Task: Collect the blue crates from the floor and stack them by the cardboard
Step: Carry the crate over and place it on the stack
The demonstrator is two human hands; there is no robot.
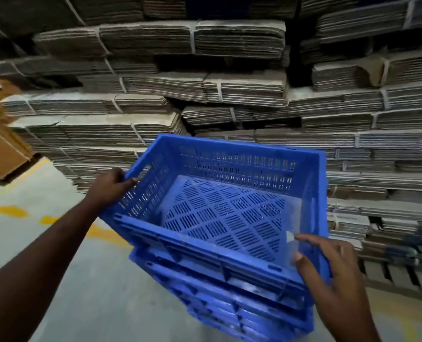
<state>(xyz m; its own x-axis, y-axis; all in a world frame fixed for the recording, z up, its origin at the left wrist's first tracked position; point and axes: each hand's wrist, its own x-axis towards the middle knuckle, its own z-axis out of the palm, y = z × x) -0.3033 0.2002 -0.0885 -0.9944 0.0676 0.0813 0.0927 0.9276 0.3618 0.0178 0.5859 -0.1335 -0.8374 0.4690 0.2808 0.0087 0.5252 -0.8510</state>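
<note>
Blue perforated plastic fills the centre of the frame: I see the top crate (227,208), empty and tilted, sitting on a stack of further blue crates (229,299) at lower centre. I cannot count the crates beneath; only their ribbed rims show.

Grip status:
1. Left hand (111,186), centre left of the frame: clenched on the top crate's left rim, fingers curled over the edge.
2. Right hand (328,270), lower right: fingers spread and released, resting against or just beside the crate's near right corner. I cannot tell whether it bears any load.

Location: the stack stands just beside the wall of strapped, flattened cardboard bundles (205,99) that occupies the upper half of the frame. The concrete floor (57,280) with yellow paint marks shows at lower left. A brown carton (0,149) sits at the left edge.

Progress, as I judge it: several crates are already stacked by the cardboard, and the top crate is being seated but is not yet level or nested. What remains is squaring it onto the stack and releasing it. No loose crates appear on the visible floor, so I cannot say whether more are left to collect.
</note>
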